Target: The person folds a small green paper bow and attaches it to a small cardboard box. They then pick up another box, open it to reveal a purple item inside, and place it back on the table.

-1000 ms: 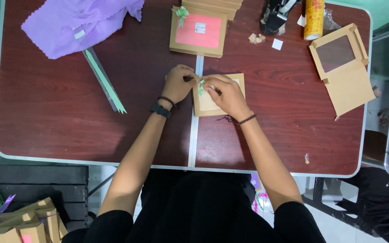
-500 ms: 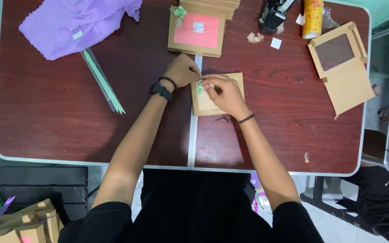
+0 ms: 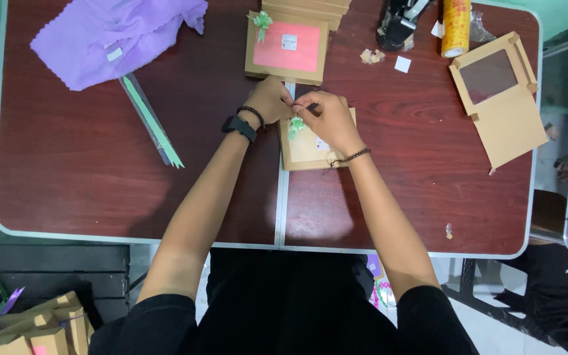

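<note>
A dark reddish-brown bench [image 3: 100, 164] with a pale rim fills most of the view, split down the middle by a light seam. Both hands meet near its centre, over a flat cardboard box [image 3: 307, 150] that lies across the seam. The left hand [image 3: 269, 98], with a black watch and a dark bracelet on the wrist, has its fingers pressed together in a pinch on a thin strand. The right hand [image 3: 329, 118], a cord bracelet on its wrist, pinches the same strand just beside it. A small green ribbon bow [image 3: 295, 125] sits on the box's upper left corner, right below the fingertips.

Just beyond the hands lies a finished cardboard box with a pink window [image 3: 288, 47] and its own green bow, set on a stack of similar boxes. At the far left corner a crumpled purple cloth [image 3: 116, 36] rests, and near it a bundle of green ribbon strips [image 3: 151, 121] lies slanted. On the right an opened window box [image 3: 502, 98] lies flat, with a yellow roll [image 3: 456, 26] and a black tape dispenser [image 3: 399, 23] at the far edge, and paper scraps between them.

Below the bench's near edge, at lower left, more cardboard boxes [image 3: 27, 329] sit on a dark floor. A green wall borders the left side.
</note>
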